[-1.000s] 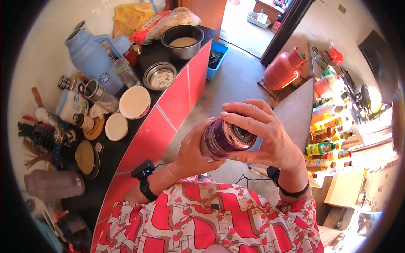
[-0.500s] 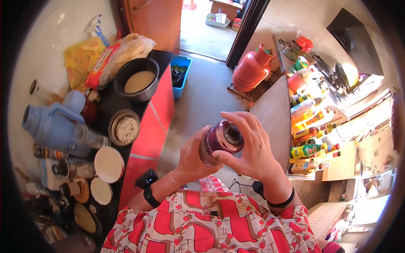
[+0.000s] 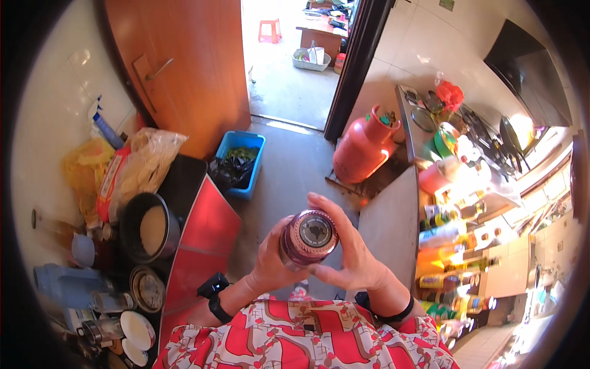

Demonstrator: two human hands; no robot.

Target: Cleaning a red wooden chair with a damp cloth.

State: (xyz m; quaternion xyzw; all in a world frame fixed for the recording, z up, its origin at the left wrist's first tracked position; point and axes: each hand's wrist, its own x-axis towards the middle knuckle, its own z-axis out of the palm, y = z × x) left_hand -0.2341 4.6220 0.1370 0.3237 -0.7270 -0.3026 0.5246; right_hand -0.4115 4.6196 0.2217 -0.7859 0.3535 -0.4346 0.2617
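In front of my body I hold a dark purple jar (image 3: 286,246). Its round lid (image 3: 312,232) has a black disc in the middle and faces up. My left hand (image 3: 268,253) is wrapped around the jar's left side and is closed on it. My right hand (image 3: 348,249) curves around the right side of the lid, fingers and thumb spread. The right fingertips are just beyond the lid, and the thumb is by its near side; whether they touch the jar, I cannot tell.
On the left, a black counter holds a dark round pan (image 3: 178,237), a round tin (image 3: 147,290), white bowls (image 3: 137,330) and bags (image 3: 142,166). A blue bin (image 3: 260,157) stands beside it. A red gas cylinder (image 3: 362,150) and several bottles (image 3: 444,281) are at right.
The view has swung, showing more of the door and doorway. The jar's lid now faces me more squarely, and the right thumb has moved from across it to its near side.
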